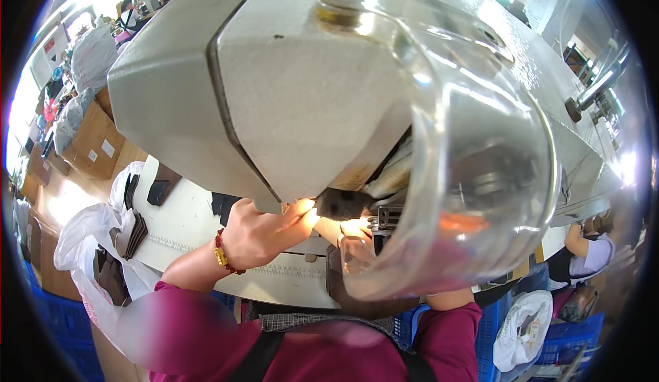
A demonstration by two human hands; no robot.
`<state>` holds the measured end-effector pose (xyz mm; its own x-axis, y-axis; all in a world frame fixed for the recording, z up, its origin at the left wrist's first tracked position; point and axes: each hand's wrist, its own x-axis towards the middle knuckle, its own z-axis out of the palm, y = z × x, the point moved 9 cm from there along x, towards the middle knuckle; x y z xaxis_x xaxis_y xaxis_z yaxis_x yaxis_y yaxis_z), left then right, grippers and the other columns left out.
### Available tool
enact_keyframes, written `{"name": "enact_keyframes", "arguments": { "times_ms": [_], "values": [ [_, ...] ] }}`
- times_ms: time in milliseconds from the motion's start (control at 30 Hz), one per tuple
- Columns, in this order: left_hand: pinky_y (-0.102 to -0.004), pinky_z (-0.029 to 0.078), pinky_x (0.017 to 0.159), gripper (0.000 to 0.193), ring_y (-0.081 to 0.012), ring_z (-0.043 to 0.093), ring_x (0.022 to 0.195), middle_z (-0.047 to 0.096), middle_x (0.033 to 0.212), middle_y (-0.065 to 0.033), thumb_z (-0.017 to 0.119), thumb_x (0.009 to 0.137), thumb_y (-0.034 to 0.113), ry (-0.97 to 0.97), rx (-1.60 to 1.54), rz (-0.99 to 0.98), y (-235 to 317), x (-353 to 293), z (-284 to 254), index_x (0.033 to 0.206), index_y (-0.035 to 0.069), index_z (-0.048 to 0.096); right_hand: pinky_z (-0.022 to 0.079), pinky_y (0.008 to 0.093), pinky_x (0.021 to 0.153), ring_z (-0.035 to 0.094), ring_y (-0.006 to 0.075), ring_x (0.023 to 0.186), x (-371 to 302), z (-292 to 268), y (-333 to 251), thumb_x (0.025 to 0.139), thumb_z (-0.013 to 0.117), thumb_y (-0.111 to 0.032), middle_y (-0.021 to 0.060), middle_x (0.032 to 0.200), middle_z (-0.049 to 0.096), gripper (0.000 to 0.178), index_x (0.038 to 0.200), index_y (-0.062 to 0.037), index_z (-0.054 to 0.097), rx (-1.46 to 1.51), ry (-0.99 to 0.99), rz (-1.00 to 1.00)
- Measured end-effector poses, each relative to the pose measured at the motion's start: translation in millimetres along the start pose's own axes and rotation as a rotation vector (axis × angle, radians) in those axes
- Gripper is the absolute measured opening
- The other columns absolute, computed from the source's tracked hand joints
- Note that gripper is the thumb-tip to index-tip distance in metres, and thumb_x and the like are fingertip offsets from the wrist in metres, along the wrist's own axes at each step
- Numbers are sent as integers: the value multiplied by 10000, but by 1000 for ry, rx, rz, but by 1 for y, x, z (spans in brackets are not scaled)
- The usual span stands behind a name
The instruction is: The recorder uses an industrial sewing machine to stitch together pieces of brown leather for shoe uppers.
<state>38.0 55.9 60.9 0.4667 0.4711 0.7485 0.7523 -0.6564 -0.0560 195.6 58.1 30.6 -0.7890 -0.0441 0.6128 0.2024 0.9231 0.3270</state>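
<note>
A large pale grey sewing machine head (309, 87) fills the upper middle of the head view, with a clear curved plastic shield (494, 197) on its right side. My left hand (264, 234), with a beaded bracelet at the wrist, is beside the brightly lit needle area. Its fingers are pressed together at a dark block (340, 205) under the machine head; what they hold is hidden. Of my right hand (353, 229), only part shows behind the shield, near the metal presser part (386, 225). A dark brown piece (336, 279) hangs at the table's front edge below it.
The white table (185, 207) carries a printed ruler strip. On its left lie dark folded pieces (132, 236) in a white plastic bag (86, 241). Cardboard boxes (93, 142) stand farther left. At right are a white bag (522, 330), blue crates (573, 337) and another person (587, 251).
</note>
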Motion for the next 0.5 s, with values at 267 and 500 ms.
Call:
{"name": "enact_keyframes", "arguments": {
  "times_ms": [267, 500],
  "values": [
    [-423, 536, 743, 374, -280, 685, 949, 708, 1078, -65, 754, 693, 14, -106, -100, -100, -14, -10, 18, 1047, 136, 755, 534, 305, 821, 659, 163, 890, 23, -24, 34, 880, 686, -111, 17, 1068, 729, 238, 1108, -159, 736, 182, 38, 244],
    [-446, 523, 754, 397, -287, 661, 908, 688, 1037, -79, 767, 680, 1, -69, -53, -85, -22, -22, 33, 1058, 120, 741, 545, 300, 836, 642, 135, 828, 20, -22, 35, 906, 655, -97, 3, 998, 714, 298, 1182, -174, 739, 139, 0, 234]
  ]
}}
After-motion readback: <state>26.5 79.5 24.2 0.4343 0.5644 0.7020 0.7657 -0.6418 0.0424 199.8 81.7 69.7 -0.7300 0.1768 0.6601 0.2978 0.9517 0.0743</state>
